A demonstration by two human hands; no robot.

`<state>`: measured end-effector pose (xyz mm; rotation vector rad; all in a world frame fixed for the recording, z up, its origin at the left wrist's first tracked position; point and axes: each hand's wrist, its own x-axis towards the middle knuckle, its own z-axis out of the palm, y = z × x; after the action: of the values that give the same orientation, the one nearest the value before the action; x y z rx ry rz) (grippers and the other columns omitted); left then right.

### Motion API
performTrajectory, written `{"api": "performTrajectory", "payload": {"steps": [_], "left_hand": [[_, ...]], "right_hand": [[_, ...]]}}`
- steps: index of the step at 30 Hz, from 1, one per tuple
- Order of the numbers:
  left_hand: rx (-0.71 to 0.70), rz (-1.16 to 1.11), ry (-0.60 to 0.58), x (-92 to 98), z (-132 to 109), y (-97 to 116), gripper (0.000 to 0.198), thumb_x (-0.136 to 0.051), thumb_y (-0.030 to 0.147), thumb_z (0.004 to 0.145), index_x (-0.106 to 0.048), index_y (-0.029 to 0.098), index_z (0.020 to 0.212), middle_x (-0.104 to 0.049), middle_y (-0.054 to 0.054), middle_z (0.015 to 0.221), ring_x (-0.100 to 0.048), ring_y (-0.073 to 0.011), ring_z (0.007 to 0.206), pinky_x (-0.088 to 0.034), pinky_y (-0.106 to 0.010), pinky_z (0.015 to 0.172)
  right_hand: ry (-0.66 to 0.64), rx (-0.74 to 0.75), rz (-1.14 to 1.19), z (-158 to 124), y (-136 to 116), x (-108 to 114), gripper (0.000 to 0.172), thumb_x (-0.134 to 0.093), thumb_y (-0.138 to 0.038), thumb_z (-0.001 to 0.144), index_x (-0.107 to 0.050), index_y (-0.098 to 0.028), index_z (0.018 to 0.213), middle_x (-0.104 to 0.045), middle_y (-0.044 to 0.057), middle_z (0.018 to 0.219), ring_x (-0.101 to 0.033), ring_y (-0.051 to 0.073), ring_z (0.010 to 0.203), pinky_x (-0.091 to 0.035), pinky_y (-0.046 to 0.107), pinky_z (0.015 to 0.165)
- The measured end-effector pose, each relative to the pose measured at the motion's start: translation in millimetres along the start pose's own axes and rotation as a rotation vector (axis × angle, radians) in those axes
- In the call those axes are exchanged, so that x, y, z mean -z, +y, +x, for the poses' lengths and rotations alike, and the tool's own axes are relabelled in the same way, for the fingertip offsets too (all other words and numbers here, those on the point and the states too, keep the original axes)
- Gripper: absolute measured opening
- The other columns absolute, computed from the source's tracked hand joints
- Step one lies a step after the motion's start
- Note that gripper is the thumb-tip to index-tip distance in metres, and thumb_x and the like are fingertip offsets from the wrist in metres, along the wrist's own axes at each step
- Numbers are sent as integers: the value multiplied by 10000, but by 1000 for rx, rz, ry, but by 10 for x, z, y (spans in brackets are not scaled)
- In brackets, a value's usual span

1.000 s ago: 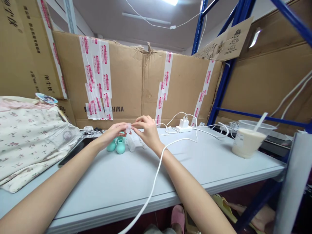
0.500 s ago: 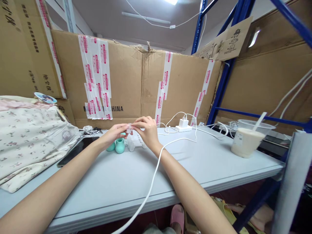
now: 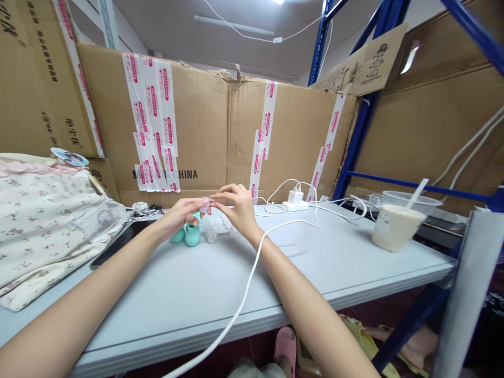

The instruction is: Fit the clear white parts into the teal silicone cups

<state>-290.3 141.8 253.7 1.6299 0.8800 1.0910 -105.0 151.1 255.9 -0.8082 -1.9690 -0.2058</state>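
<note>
Between the fingertips of my left hand [image 3: 185,212] is a small translucent, pinkish-clear piece [image 3: 205,205], its exact kind too small to tell. My right hand [image 3: 235,206] meets it from the other side, thumb and fingers pinched together at the piece. Just below the hands, a turquoise little pot [image 3: 192,235] stands on the grey table [image 3: 165,294], with another turquoise piece [image 3: 178,235] beside it, partly hidden by my left hand. Some clear, bumpy pieces [image 3: 210,231] stand to the right of the pot, under my right hand.
A white cable [image 3: 240,304] runs across my right forearm. Behind are a white charger on a power strip [image 3: 296,203] and a cardboard wall [image 3: 205,126]. A drink cup [image 3: 397,226] stands right; a dark phone [image 3: 122,241] and floral cloth [image 3: 43,226] lie left.
The small clear piece has tilted in my fingers and moved slightly left. My right fingers have shifted a little around it; the view has also moved slightly.
</note>
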Motion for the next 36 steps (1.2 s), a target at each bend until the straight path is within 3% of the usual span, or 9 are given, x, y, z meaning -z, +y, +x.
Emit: {"api": "performTrajectory", "payload": {"steps": [5, 9, 13, 16, 21, 28, 32, 34, 36], "left_hand": [[8, -26, 9, 24, -16, 44, 415, -622, 439, 726, -632, 165, 1038, -519, -41, 823, -350, -49, 574, -211, -151, 399], [-1, -2, -13, 26, -30, 74, 402, -629, 426, 726, -642, 138, 1006, -501, -46, 801, -246, -25, 512, -131, -173, 399], [10, 21, -37, 36, -27, 69, 396, -606, 437, 742, -637, 150, 1014, -467, -32, 775, -166, -20, 493, -104, -185, 411], [45, -1, -58, 41, -10, 39, 452, -588, 466, 750, -604, 186, 1104, -423, -29, 773, -234, -46, 537, -158, -174, 417], [55, -121, -60, 48, 36, -14, 481, -550, 508, 766, -580, 167, 1104, -393, -44, 793, -269, -83, 611, -204, -170, 419], [-3, -64, -9, 62, 52, -21, 441, -595, 480, 725, -589, 115, 972, -352, -15, 708, -203, -56, 545, -136, -192, 426], [-8, -10, -37, -6, 10, 36, 442, -597, 493, 715, -597, 107, 932, -347, -6, 684, -222, -52, 543, -142, -196, 443], [-6, 9, -75, -35, 3, 43, 450, -580, 514, 722, -599, 109, 918, -343, -8, 685, -248, -60, 559, -163, -195, 449], [4, 35, -82, -41, 17, 21, 467, -563, 525, 732, -598, 121, 963, -342, -9, 699, -281, -71, 582, -193, -190, 459]], "right_hand": [[8, -201, -147, -4, 244, 50, 181, -510, -298, 865, -679, -275, 926, -591, 12, 998, -471, 163, 941, -316, 298, 790], [-262, -444, -329, -79, 470, 46, 224, -545, -313, 825, -653, -247, 1010, -584, 54, 1068, -463, 234, 1051, -345, 359, 841], [-593, -655, -332, -151, 618, 8, 438, -638, -412, 743, -602, -203, 1126, -572, 112, 1141, -500, 266, 1082, -387, 373, 847], [-700, -683, -292, -196, 680, -34, 350, -702, -300, 686, -664, -184, 1015, -620, 121, 1049, -577, 232, 976, -417, 309, 797], [-661, -623, -262, -255, 740, -96, 217, -657, -90, 680, -702, -133, 888, -656, 126, 914, -621, 194, 852, -427, 241, 719], [-585, -571, -239, -263, 732, -95, 206, -683, -51, 624, -693, -103, 823, -656, 117, 819, -619, 194, 799, -435, 243, 687], [-465, -553, -223, -195, 639, -70, 146, -671, -151, 694, -685, -151, 839, -646, 93, 871, -604, 189, 847, -443, 274, 723], [-339, -547, -49, -131, 575, -71, 159, -665, -202, 716, -675, -152, 867, -641, 66, 843, -601, 153, 798, -453, 259, 713], [-209, -537, 284, -60, 503, -79, 195, -665, -218, 711, -661, -129, 884, -628, 45, 762, -587, 120, 703, -465, 231, 643]]}}
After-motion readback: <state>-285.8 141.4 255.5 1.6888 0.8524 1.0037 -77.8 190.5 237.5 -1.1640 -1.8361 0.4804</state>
